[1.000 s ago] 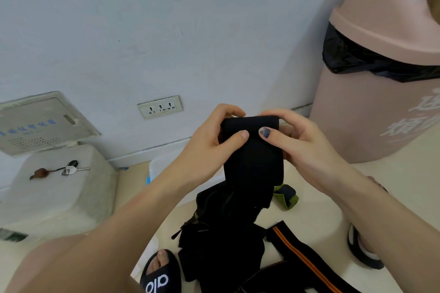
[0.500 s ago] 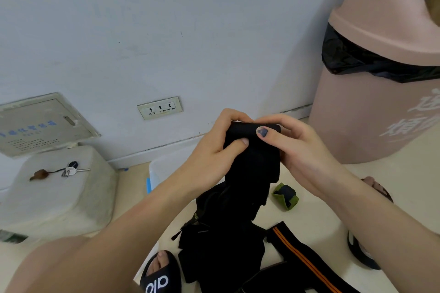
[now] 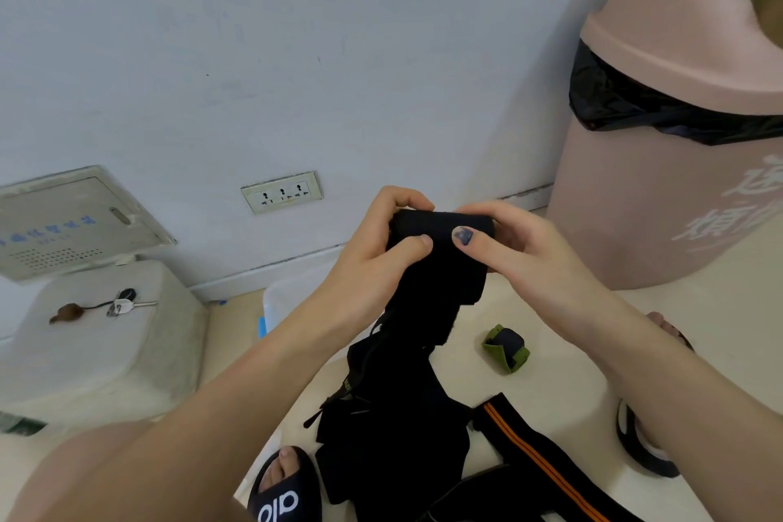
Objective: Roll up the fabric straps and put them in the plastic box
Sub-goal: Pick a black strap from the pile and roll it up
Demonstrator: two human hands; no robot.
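Both hands hold a wide black fabric strap [image 3: 436, 267] in front of me, its top end wound into a roll. My left hand [image 3: 377, 250] grips the roll's left end, thumb on the front. My right hand [image 3: 525, 254] grips the right end, thumb pressed on the roll. The strap's loose length hangs down to a heap of black straps [image 3: 390, 428] on the floor. A black strap with orange stripes [image 3: 546, 466] lies to the right of the heap. A small rolled green and black strap [image 3: 506, 348] sits on the floor. The clear plastic box [image 3: 288, 297] shows partly behind my left forearm.
A pink bin [image 3: 678, 140] with a black liner stands at the right against the wall. At the left is a white block [image 3: 97, 348] with keys [image 3: 123, 303] on it. My sandalled feet [image 3: 284, 487] are near the straps.
The roll has grown and the hanging length has shortened as both hands turned it. The hands sit slightly lower than a second ago.
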